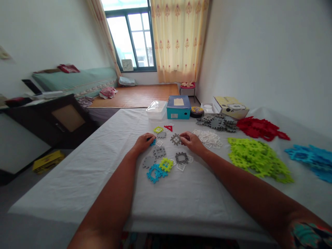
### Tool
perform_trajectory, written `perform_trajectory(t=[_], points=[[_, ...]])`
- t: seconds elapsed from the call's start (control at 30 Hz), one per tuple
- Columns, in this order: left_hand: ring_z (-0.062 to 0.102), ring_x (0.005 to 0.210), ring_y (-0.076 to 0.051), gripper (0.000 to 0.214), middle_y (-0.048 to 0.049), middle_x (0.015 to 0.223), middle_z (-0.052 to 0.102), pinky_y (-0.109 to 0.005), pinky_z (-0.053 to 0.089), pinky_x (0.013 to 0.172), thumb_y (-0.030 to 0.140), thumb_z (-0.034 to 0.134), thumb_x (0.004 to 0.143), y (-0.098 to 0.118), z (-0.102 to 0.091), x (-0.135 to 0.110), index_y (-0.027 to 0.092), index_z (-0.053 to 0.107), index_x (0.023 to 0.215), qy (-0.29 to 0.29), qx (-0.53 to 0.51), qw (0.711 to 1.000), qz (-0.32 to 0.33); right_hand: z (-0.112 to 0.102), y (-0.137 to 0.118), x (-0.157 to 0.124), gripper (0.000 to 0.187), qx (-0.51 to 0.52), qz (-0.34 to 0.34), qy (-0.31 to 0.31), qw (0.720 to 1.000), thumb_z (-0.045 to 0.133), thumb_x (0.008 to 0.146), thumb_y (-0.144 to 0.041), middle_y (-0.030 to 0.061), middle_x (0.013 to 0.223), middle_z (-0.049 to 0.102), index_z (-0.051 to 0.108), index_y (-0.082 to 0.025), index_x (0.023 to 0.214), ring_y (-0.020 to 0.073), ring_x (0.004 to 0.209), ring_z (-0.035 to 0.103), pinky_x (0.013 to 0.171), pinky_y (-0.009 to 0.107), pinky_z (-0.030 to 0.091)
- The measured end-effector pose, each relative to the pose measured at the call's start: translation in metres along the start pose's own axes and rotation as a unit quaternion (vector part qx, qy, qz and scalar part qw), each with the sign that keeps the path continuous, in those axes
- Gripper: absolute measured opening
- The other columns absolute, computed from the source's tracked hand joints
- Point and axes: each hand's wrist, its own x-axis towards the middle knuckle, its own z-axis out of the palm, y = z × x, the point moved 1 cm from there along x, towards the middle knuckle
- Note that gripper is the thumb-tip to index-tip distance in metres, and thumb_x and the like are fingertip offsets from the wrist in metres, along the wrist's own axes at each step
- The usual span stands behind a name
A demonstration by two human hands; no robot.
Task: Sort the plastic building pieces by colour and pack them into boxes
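Note:
My right hand (190,141) pinches the right edge of a grey toothed building tile (176,139) with a cross-shaped window. To the left, my left hand (145,142) has its fingers closed on a blue building tile (153,142), mostly hidden under them. Between the hands lies a small white window piece (159,143). Closer to me are grey tiles (159,151), a dark grey square frame tile (181,158), a lime green tile (166,165) and blue tiles (154,173). Beyond the hands are another lime green tile (158,130) and a red triangular piece (168,128).
On the right are piles of white pieces (207,138), grey tiles (218,122), red tiles (260,128), lime green tiles (255,160) and blue tiles (311,159). A clear plastic box (156,110), a blue box (178,108) and a yellow box (231,106) stand at the table's far edge.

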Motion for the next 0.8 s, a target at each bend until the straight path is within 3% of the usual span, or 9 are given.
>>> perform_trajectory(t=[0.13,0.23,0.37,0.47,0.57,0.7,0.8], points=[[0.065,0.099,-0.02,0.038,-0.0064,0.104,0.072,-0.031,0.048,0.093,0.045,0.045,0.087,0.0,0.0,0.0,0.019,0.073,0.093,0.003,-0.001,1.0,-0.005,-0.008,-0.002,0.003,0.028,0.002,0.014,-0.008,1.0,0.057,0.081,-0.039,-0.0005,0.065,0.063,0.063,-0.016,0.096,0.0108,0.056,0.058,0.05,0.021,0.046],[0.065,0.099,-0.021,0.038,-0.0071,0.103,0.072,-0.031,0.048,0.093,0.045,0.046,0.086,-0.001,0.0,0.001,0.019,0.074,0.092,0.003,-0.004,1.0,-0.002,-0.025,-0.003,0.014,0.028,-0.005,0.009,0.005,1.0,0.062,0.078,-0.041,0.0004,0.066,0.064,0.062,-0.016,0.091,0.011,0.055,0.058,0.05,0.021,0.046],[0.065,0.099,-0.021,0.039,-0.0066,0.103,0.072,-0.031,0.048,0.093,0.045,0.046,0.087,-0.003,0.0,0.001,0.019,0.074,0.092,0.003,-0.004,1.0,0.0,-0.078,-0.002,0.044,0.024,-0.072,0.016,0.101,0.992,0.06,0.083,-0.037,0.0035,0.072,0.066,0.062,-0.015,0.091,0.0123,0.057,0.06,0.052,0.023,0.048],[0.065,0.099,-0.021,0.039,-0.0067,0.103,0.072,-0.031,0.048,0.093,0.046,0.045,0.087,-0.003,0.0,0.002,0.02,0.074,0.092,0.005,0.0,1.0,-0.002,-0.124,-0.002,0.062,0.027,-0.201,0.029,0.21,0.957,0.055,0.091,-0.036,0.0072,0.089,0.067,0.062,-0.013,0.103,0.0142,0.071,0.063,0.063,0.028,0.053],[0.065,0.099,-0.021,0.039,-0.0067,0.103,0.072,-0.031,0.048,0.093,0.046,0.045,0.087,-0.003,0.0,0.002,0.02,0.074,0.092,0.003,0.004,1.0,-0.001,-0.155,-0.007,0.067,0.033,-0.278,0.02,0.254,0.926,0.055,0.093,-0.036,0.009,0.114,0.061,0.058,-0.016,0.118,0.0187,0.095,0.062,0.08,0.038,0.054],[0.065,0.098,-0.021,0.039,-0.0064,0.103,0.072,-0.032,0.048,0.093,0.046,0.045,0.087,-0.004,0.0,0.002,0.02,0.074,0.093,0.004,0.003,1.0,0.001,-0.164,-0.02,0.06,0.033,-0.294,-0.004,0.222,0.93,0.055,0.093,-0.035,0.009,0.123,0.057,0.057,-0.019,0.121,0.0202,0.103,0.059,0.087,0.041,0.052],[0.065,0.098,-0.021,0.04,-0.0062,0.103,0.072,-0.032,0.048,0.093,0.046,0.045,0.087,-0.005,0.0,0.003,0.02,0.074,0.094,0.002,0.003,1.0,0.002,-0.147,-0.025,0.051,0.033,-0.299,-0.024,0.159,0.941,0.055,0.093,-0.035,0.0094,0.123,0.057,0.056,-0.018,0.122,0.0203,0.103,0.059,0.086,0.042,0.052]])
